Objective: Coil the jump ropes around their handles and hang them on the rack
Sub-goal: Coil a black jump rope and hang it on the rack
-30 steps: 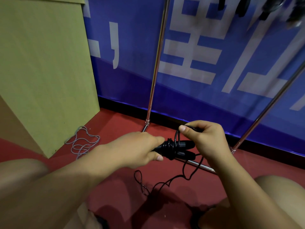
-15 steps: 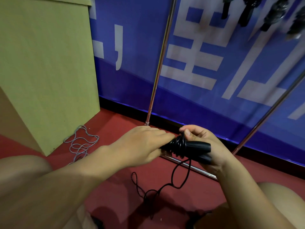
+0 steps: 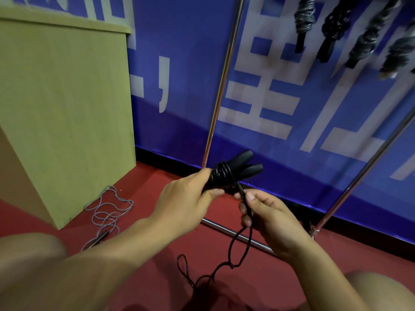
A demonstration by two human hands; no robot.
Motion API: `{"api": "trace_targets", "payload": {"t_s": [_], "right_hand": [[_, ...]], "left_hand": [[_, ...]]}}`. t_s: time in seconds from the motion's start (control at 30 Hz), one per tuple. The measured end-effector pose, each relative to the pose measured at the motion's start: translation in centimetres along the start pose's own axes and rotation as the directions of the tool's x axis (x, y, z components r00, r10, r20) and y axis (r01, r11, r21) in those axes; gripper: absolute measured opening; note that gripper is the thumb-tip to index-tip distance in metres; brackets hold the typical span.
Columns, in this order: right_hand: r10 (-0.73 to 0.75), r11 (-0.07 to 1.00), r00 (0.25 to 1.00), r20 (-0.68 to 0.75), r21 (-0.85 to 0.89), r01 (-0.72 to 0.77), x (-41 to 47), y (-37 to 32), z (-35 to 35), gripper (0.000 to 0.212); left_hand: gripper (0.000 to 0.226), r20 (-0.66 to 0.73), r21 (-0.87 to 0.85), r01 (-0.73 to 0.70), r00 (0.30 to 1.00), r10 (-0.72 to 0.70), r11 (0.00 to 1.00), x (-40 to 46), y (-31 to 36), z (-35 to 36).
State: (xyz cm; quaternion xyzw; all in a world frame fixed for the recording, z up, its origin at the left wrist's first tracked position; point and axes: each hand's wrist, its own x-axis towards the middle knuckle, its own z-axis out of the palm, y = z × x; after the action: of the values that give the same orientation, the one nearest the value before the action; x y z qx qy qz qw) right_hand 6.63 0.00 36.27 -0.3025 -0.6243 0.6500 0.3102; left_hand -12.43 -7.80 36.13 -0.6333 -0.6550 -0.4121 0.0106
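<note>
My left hand point(image 3: 188, 200) grips two black jump rope handles point(image 3: 242, 166) held together, their ends pointing up and to the right. Several turns of black rope point(image 3: 222, 176) are wound tightly around them just past my fingers. My right hand point(image 3: 267, 216) pinches the doubled loose rope close below the coil. The free rope point(image 3: 235, 250) hangs from that hand and trails in loops onto the red floor. The metal rack point(image 3: 221, 86) stands just behind, with several coiled ropes point(image 3: 336, 23) hanging at the top right.
A grey jump rope point(image 3: 105, 209) lies tangled on the floor beside a light wooden cabinet point(image 3: 62, 108) at the left. The rack's slanted leg point(image 3: 368, 169) and floor bar point(image 3: 224, 227) run behind my hands. A blue banner covers the wall. My knees frame the bottom corners.
The handles have tilted upward in my left hand. My right hand left the handle ends, dropped below the coil and now pinches the loose rope. The view tilted up, showing more hung ropes.
</note>
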Motion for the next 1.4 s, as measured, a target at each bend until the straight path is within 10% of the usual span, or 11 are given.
{"api": "trace_targets", "payload": {"t_s": [0.6,1.0,1.4], "right_hand": [[0.038,0.961,0.999,0.014,-0.274,-0.033,-0.6,0.0,0.4,0.011],[-0.04,0.925,0.996,-0.076,-0.381,0.007,-0.5,0.1,0.5,0.018],[-0.226,0.745,0.941,-0.251,-0.667,0.001,-0.3,0.6,-0.3,0.012]], "left_hand": [[0.028,0.095,0.271,0.378,0.905,-0.415,0.885,1.7,-1.8,-0.3],[0.031,0.591,0.382,0.112,0.734,-0.335,0.917,0.9,-2.6,0.8],[0.026,0.711,0.248,-0.207,0.702,-0.033,0.946,0.1,-1.1,0.8]]}}
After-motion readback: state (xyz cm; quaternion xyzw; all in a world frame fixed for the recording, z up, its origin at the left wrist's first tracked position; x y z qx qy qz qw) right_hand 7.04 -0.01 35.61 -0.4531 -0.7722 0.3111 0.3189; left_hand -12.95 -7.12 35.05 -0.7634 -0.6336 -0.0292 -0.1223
